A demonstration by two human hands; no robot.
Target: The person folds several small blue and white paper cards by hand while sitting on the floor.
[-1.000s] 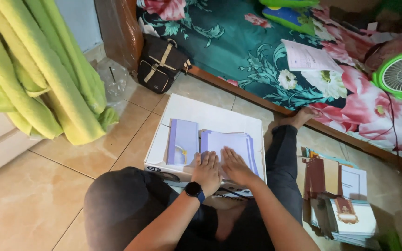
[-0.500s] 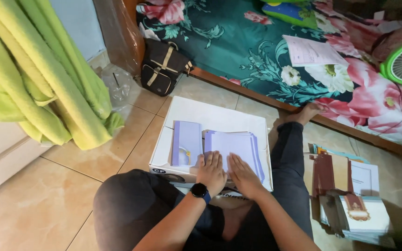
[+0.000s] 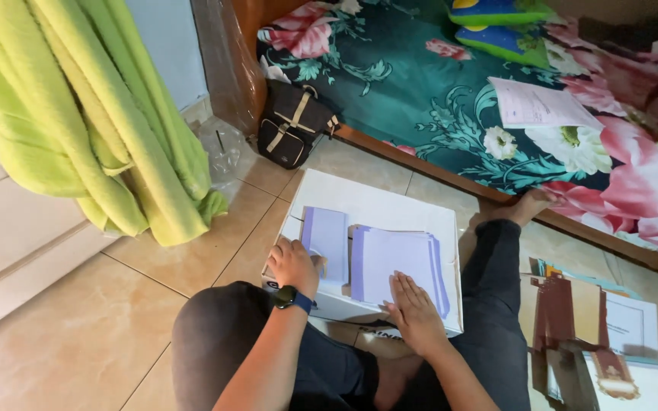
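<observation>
I sit on the floor with a white box [image 3: 375, 202] in front of my legs. On its lid lie a single pale purple sheet [image 3: 326, 234] and, to its right, a stack of pale purple sheets [image 3: 394, 262]. My left hand [image 3: 294, 266], with a dark watch on the wrist, rests at the near left edge of the lid, its fingers curled beside the single sheet. My right hand [image 3: 414, 313] lies flat, fingers spread, on the near edge of the stack.
A bed with a green and pink floral cover [image 3: 451, 106] runs along the far side, with a paper [image 3: 535, 105] on it. A black bag [image 3: 292, 125] leans at its foot. Yellow-green cloth [image 3: 93, 114] hangs at left. Booklets [image 3: 603, 335] lie at right.
My hands were together at the near middle of the lid. Now the left hand sits by the single sheet, the right on the stack. The view has shifted slightly.
</observation>
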